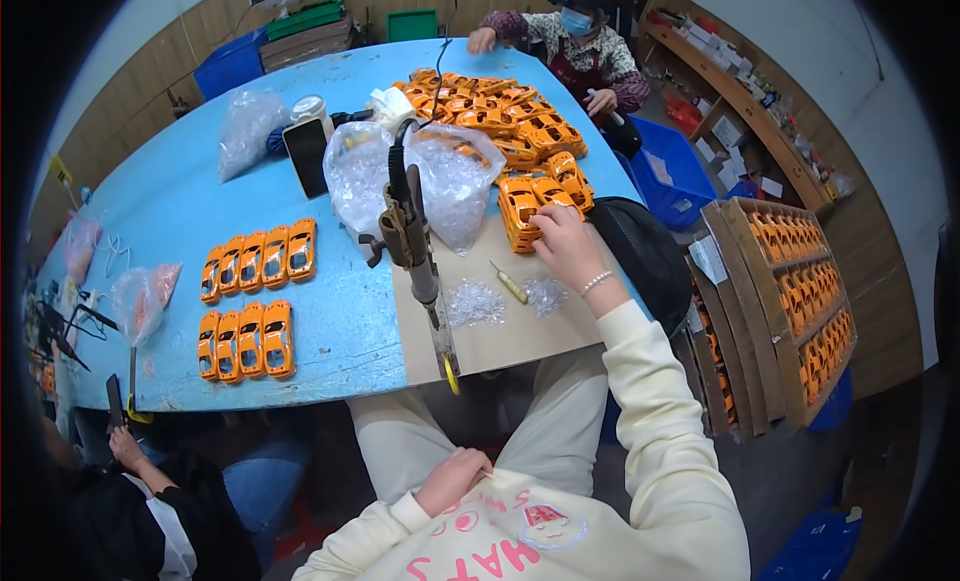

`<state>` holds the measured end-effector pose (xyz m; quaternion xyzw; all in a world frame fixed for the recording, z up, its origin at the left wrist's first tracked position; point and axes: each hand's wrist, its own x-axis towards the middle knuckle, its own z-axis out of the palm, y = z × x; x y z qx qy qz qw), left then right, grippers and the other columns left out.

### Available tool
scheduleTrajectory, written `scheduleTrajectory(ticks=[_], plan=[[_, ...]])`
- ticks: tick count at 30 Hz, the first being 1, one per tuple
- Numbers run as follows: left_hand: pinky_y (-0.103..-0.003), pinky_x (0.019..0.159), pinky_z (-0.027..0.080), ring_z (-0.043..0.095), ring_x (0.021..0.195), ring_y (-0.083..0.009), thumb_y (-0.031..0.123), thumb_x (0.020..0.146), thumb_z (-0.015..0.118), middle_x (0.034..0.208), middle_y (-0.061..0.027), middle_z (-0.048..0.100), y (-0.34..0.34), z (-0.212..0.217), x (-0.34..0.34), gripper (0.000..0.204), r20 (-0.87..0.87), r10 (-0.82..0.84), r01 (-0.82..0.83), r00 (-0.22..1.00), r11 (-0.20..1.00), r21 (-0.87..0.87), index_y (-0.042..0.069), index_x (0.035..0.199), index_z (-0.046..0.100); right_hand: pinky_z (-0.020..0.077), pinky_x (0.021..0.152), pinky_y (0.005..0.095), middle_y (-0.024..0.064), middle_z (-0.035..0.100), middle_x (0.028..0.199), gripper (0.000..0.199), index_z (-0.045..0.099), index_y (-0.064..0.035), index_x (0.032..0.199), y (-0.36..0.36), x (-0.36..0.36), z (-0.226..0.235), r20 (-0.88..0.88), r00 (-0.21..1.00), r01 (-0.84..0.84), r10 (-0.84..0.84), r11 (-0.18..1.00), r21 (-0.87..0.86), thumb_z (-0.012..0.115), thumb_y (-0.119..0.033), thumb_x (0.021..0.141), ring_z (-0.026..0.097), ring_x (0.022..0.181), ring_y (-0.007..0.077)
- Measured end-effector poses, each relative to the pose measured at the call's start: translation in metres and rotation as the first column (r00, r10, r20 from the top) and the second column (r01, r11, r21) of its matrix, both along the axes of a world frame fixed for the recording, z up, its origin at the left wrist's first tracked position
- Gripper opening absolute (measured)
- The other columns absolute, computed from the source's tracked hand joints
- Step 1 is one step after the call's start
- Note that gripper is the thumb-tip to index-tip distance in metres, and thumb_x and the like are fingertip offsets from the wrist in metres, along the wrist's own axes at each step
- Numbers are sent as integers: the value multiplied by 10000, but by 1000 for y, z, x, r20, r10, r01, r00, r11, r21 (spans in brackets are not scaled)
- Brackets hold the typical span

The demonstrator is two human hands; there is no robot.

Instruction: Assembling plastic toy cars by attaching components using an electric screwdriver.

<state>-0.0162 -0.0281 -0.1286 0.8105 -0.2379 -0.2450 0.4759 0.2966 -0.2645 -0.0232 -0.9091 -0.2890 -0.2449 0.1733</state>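
Observation:
Orange toy car bodies (pixel 520 211) stand close together at the near end of a large pile on the blue table. My right hand (pixel 568 243) reaches forward to them, its fingers closed on the near edge of one car body. My left hand (pixel 455 479) lies in my lap by the hem of my sweatshirt, fingers curled in, and nothing shows in it. On the brown cardboard sheet (pixel 500 341) are two small heaps of clear plastic pieces (pixel 475 303) and a tool with a yellowish handle (pixel 512 287). Two rows of orange car bodies (pixel 258 259) stand to the left.
A metal arm-like fixture (pixel 425 271) rises at the table edge, before open bags of clear pieces (pixel 455 186). A phone (pixel 306 159) stands behind. Right are a black case (pixel 645 256) and stacked trays of cars (pixel 742 221). Co-workers sit far right (pixel 590 51) and near left (pixel 160 501).

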Motion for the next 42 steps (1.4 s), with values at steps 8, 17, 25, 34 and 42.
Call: scheduleTrajectory(ticks=[8,17,25,34,42], plan=[[-357,924,469,594,1053,-296,155,941,572,1106,-116,647,-4,-12,16,235,-126,-135,125,983,989,-77,42,1139,632,504,804,379,80,584,990,227,622,-50,952,11,18,-13,-95,995,8,-21,991,-134,711,-71,745,575,963,286],[-356,1038,413,529,1238,-241,165,976,539,1339,-142,544,1,63,45,396,-375,-171,39,911,942,-334,33,1348,509,479,647,288,41,497,899,150,503,-63,881,-17,-98,21,-377,904,220,203,534,816,645,-95,843,541,792,154],[-411,1103,353,452,1310,-272,313,996,539,1436,-141,439,-48,53,37,583,-630,-13,-606,776,263,-751,118,1482,283,510,667,293,36,475,937,183,484,-82,890,4,-265,-62,-186,231,740,955,-48,670,628,-188,851,552,824,153],[-461,1038,428,525,1170,-241,492,1018,384,1117,-80,556,-17,47,34,453,-837,134,-847,530,42,-529,170,1334,412,522,655,282,83,583,962,192,593,-25,980,18,-220,-48,-761,266,29,591,784,620,699,-111,844,625,767,131],[-441,985,471,549,1154,-229,454,1003,460,1058,-114,615,8,47,35,423,-599,314,-676,737,317,-666,106,1240,500,482,593,313,70,576,842,166,641,-67,919,10,-128,-63,-249,934,315,-256,919,237,734,-99,785,592,649,208]])
